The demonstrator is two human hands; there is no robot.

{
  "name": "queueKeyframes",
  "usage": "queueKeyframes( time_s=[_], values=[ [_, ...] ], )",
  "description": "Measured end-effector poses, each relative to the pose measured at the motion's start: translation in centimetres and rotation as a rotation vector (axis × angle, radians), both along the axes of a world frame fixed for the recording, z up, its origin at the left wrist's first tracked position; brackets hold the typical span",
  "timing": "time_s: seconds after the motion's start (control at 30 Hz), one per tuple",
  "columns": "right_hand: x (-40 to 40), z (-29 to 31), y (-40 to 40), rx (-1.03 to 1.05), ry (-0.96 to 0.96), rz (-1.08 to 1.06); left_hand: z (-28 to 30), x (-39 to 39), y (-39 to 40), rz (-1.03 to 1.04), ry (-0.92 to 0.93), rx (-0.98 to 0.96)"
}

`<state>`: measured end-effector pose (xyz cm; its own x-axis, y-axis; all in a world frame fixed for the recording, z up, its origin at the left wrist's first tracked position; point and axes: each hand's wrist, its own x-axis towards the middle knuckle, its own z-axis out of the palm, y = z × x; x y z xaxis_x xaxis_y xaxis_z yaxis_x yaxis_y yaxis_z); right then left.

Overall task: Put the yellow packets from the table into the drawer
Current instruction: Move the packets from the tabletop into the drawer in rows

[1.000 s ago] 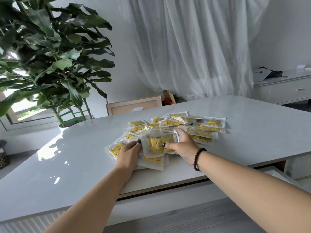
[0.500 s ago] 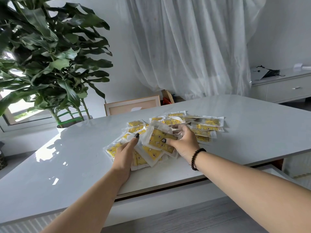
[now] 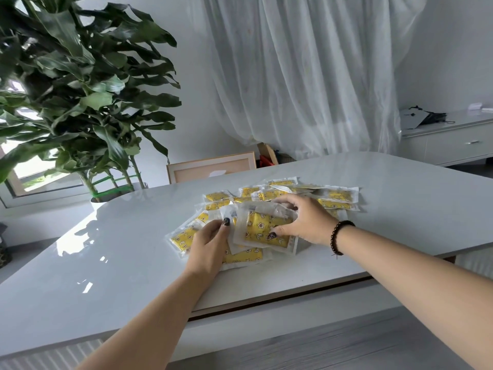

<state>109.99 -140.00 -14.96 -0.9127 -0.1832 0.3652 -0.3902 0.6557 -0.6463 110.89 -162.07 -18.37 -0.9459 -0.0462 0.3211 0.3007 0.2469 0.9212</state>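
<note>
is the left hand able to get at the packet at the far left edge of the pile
Probably yes: the left hand lies right beside that far-left packet, partly overlapping it, with nothing between them.

White curtain (image 3: 306,76), leafy plant (image 3: 80,89), grey sideboard (image 3: 453,145)

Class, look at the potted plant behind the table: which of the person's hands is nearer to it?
Left. The left hand rests on the packets at the plant's side of the pile, while the right hand grips packets farther over, away from the potted plant.
</note>
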Motion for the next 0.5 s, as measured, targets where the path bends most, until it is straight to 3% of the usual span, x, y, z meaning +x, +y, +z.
queueKeyframes(
  time_s=[0.17, 0.37, 0.5],
  values=[
    [0.3, 1.5, 0.0, 0.241, 0.064, -0.002, -0.1, 0.5, 0.5, -0.029, 0.092, -0.303],
    [0.4, 1.9, -0.5, 0.418, 0.342, 0.043, -0.2, 0.3, 0.6, -0.010, 0.177, -0.424],
    [1.0, 2.9, -1.0, 0.436, 0.087, 0.130, -0.4, 0.3, 0.6, 0.081, 0.279, -0.547]
  ],
)
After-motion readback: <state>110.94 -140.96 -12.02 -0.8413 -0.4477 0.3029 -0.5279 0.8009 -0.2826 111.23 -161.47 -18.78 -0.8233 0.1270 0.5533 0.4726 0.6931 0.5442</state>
